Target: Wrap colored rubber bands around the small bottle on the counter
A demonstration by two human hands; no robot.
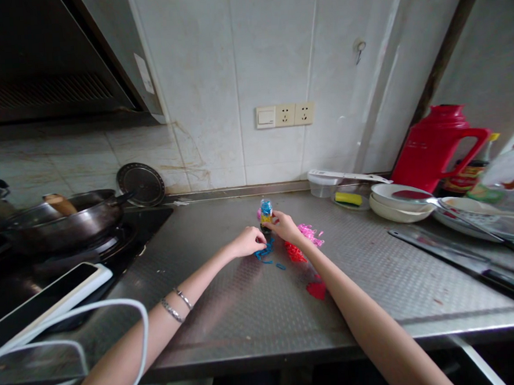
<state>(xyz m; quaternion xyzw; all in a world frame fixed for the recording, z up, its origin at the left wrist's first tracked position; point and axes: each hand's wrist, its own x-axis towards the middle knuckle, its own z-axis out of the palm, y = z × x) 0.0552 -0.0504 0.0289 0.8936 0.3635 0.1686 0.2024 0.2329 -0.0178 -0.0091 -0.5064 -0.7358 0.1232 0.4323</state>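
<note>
My right hand (284, 225) grips a small glass jar (265, 206) that stands upright, with blue and yellow pieces showing inside. My left hand (246, 241) is beside it, fingers pinched together at the edge of a small heap of blue strips (264, 252). Whatever those fingers hold is too small to make out. One loose blue strip (280, 266) lies nearer the front. Under and beside my right forearm are a heap of red strips (294, 252) and a heap of pink strips (310, 234). A flat red piece (316, 290) lies closer to me.
A pan (62, 219) stands on the stove at left, near a white device (83, 281) with cables over my left forearm. At right are a plastic tub (323, 185), a yellow sponge (348, 198), bowls (399, 207), a red thermos (432, 147) and a long knife (444, 259).
</note>
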